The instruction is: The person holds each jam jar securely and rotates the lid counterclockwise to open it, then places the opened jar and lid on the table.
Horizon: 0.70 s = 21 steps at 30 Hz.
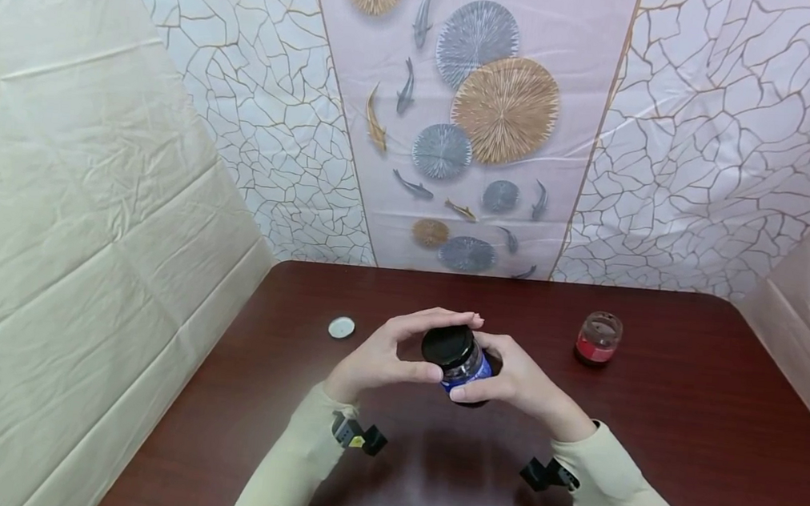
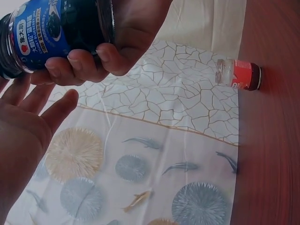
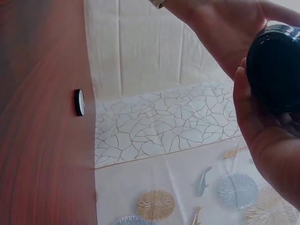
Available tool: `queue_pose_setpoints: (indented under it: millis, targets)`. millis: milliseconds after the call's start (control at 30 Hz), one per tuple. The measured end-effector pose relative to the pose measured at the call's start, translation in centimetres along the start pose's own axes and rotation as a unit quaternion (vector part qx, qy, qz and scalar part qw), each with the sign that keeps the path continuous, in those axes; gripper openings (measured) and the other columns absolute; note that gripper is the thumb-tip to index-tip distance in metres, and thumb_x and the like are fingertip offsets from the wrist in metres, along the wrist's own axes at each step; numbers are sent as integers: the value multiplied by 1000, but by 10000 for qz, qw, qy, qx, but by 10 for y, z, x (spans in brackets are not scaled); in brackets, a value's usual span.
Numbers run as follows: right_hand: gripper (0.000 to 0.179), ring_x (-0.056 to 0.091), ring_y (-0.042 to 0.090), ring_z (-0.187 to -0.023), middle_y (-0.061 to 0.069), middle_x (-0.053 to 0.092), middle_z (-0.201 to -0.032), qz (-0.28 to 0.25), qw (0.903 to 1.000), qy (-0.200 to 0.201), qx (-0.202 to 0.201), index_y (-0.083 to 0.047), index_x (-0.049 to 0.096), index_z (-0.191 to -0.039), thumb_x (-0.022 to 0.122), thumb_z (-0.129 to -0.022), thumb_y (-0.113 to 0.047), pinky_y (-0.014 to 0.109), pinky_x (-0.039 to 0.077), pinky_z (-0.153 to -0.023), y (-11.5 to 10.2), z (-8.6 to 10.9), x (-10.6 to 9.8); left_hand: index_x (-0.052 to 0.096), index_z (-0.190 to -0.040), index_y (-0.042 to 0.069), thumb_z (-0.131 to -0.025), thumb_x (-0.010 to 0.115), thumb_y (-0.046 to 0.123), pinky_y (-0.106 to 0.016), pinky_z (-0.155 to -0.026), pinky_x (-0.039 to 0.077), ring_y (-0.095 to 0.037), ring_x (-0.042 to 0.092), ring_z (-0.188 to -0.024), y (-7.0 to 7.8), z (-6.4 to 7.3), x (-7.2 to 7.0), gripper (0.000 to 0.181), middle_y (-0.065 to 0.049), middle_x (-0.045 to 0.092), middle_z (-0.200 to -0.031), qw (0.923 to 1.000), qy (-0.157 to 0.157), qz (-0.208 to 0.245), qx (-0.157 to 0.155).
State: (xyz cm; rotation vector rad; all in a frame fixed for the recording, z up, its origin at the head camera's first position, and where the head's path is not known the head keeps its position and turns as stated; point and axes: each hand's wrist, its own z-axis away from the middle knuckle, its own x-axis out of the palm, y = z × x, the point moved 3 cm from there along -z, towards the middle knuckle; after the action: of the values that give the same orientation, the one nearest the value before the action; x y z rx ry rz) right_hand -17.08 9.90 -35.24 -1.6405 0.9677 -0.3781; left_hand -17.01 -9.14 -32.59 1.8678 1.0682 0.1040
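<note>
A dark, round glass jar with a blue label (image 1: pixel 474 370) is held above the reddish-brown wooden worktop (image 1: pixel 678 438), its long axis tilted: the flat black lid (image 1: pixel 447 345) leans toward the left hand (image 1: pixel 376 355), whose thumb and fingers curve around it, while the right hand (image 1: pixel 522 378) grips the labelled body.

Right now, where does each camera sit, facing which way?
Head: on the head, facing forward and down at the dark red wooden table; left hand, right hand and cream sleeves show.
Left wrist: on that wrist, facing the held blue-labelled, black-lidded glass jar and white patterned backdrop; parts of both hands show.
Right wrist: on that wrist, facing the held jar's dark round end; parts of both hands show.
Shared: head and left wrist, the red-labelled clear glass jar.
</note>
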Motion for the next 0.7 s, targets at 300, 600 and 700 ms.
queue_pose_setpoints:
  millis: [300, 600, 700]
  targets:
    - [44, 65, 21, -90, 9, 71, -103, 433, 9990, 121, -25, -1, 67, -119, 82, -81, -17, 31, 56, -79, 3, -1, -3, 48, -149, 3, -96, 72, 25, -44, -110, 40, -34, 46, -136, 0, 2, 0, 62, -11, 52, -147, 9997, 123, 101, -211]
    - [46, 64, 24, -96, 7, 69, -111, 526, 9983, 235, 81, -7, 65, -124, 82, -82, -16, 32, 56, -83, 4, 0, -5, 51, -148, 8, -95, 73, 20, -46, -110, 40, -29, 49, -134, -4, 3, 1, 59, -7, 54, -146, 9984, 340, -374, -253]
    - [50, 63, 24, -99, 5, 68, -115, 662, 9973, 298, 76, -10, 64, -128, 83, -82, -17, 32, 55, -85, 5, 0, -6, 51, -148, 8, -93, 74, 13, -44, -110, 40, -26, 50, -134, -7, 4, 2, 59, -5, 55, -146, 9967, 482, -564, -325]
